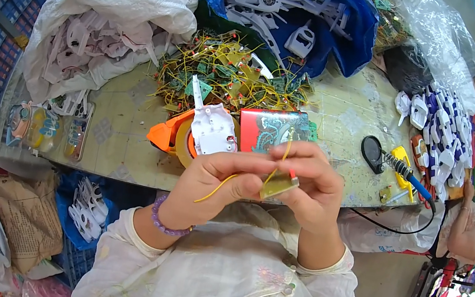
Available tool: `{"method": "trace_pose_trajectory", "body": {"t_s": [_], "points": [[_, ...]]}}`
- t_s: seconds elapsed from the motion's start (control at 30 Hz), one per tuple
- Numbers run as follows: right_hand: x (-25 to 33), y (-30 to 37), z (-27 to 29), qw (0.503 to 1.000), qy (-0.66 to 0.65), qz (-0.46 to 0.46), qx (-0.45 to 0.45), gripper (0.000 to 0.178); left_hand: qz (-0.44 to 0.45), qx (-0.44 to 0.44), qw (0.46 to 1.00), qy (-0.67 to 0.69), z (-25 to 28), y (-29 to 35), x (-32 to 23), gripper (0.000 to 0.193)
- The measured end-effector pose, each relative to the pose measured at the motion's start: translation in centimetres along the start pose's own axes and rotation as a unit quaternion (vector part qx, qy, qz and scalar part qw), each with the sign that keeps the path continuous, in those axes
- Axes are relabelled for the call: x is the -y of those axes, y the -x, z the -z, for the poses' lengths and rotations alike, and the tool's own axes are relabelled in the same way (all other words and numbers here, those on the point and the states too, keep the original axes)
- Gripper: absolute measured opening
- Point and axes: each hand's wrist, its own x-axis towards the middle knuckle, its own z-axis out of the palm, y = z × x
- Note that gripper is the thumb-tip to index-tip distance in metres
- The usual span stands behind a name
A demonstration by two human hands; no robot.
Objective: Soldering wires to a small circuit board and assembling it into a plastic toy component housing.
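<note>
Both hands are together over the near edge of the table. In my right hand (314, 191) a small circuit board (278, 186) with a red part on its edge is pinched between thumb and fingers. A thin yellow wire (216, 189) runs from the board through the closed fingers of my left hand (215, 176); another bit of it sticks up by the right fingertips. Just beyond the left hand, a white plastic shell (213, 131) leans on an orange tape dispenser (171, 133). Behind my fingers lies a red and teal box (265, 129).
A heap of wired circuit boards (230, 73) covers the table's middle. White shells fill a white sack (123, 8) and a blue bag (355, 18). A soldering iron (405, 174) rests in a black holder at right, near purple-and-white parts (445, 136). Another person (474, 227) is at far right.
</note>
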Motion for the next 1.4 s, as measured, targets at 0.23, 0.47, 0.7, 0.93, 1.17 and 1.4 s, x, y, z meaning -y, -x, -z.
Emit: {"method": "trace_pose_trajectory", "body": {"t_s": [0.23,0.47,0.7,0.93,1.17,1.4], "points": [[0.6,-1.3,2.6,0.929,0.203,0.118,-0.286,0.025,-0.376,-0.250,0.748,-0.487,3.5,1.5,-0.3,0.054],[0.4,-4.0,1.7,0.908,0.417,-0.044,0.010,0.022,-0.190,-0.119,0.770,-0.597,4.3,1.0,0.4,0.029],[-0.1,-5.2,2.3,0.929,0.345,-0.083,0.101,0.018,-0.194,-0.055,0.820,-0.536,4.0,-1.2,0.6,0.016],[-1.0,-5.2,3.3,0.897,0.418,0.010,0.142,0.021,-0.119,-0.125,0.895,-0.411,3.3,-0.7,1.5,0.011],[0.3,-3.4,1.4,0.898,0.436,0.056,0.020,0.015,-0.080,-0.175,0.907,-0.374,2.8,-1.0,1.2,0.009],[-1.3,0.3,-3.7,0.858,0.471,0.195,0.062,0.022,-0.094,-0.190,0.896,-0.389,2.6,-1.7,1.2,0.010]]}}
